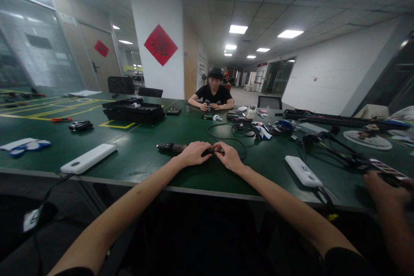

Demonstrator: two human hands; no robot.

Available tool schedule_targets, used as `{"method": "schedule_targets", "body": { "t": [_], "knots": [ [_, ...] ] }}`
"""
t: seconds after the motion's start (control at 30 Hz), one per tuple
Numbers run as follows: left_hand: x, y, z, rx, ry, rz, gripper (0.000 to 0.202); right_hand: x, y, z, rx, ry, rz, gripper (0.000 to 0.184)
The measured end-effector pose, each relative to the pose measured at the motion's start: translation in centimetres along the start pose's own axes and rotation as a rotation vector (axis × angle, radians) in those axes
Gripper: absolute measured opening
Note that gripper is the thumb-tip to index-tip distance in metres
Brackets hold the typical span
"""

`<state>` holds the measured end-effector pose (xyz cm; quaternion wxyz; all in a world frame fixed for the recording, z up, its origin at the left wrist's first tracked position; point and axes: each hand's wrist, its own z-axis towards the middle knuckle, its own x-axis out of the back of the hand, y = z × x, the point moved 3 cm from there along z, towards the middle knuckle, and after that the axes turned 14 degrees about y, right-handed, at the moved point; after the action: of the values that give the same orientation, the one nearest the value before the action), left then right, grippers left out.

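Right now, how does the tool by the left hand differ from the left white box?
The tool is mostly dark; the box is white. The left hand partly hides the tool; the box lies in full view. The tool points almost straight left; the box slants. Both are long and narrow.

From my remote station I see the hand tool on the table, left hand over its right end, right hand just beyond. Left of it, one power bank; well right, a second power bank. Behind and leftward, a tray; behind and right, cable.
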<state>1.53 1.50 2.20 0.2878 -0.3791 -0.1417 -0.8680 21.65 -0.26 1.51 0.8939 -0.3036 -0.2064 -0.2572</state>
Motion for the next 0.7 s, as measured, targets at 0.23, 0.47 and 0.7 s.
{"method": "schedule_targets", "body": {
  "t": [0.23, 0.47, 0.7],
  "knots": [
    [-0.07, -0.21, 0.22, 0.04, -0.017, 0.005, 0.023, -0.01, 0.07, -0.02, -0.003, -0.009, -0.003, 0.028],
    [-0.1, -0.52, 0.29, 0.061, -0.026, -0.034, 0.019, -0.02, 0.08, -0.04, -0.009, -0.01, -0.017, 0.028],
    [-0.19, -0.28, 0.29, 0.045, -0.031, -0.017, 0.021, 0.05, -0.01, 0.02, -0.006, -0.01, -0.021, 0.029]
  ]
}}
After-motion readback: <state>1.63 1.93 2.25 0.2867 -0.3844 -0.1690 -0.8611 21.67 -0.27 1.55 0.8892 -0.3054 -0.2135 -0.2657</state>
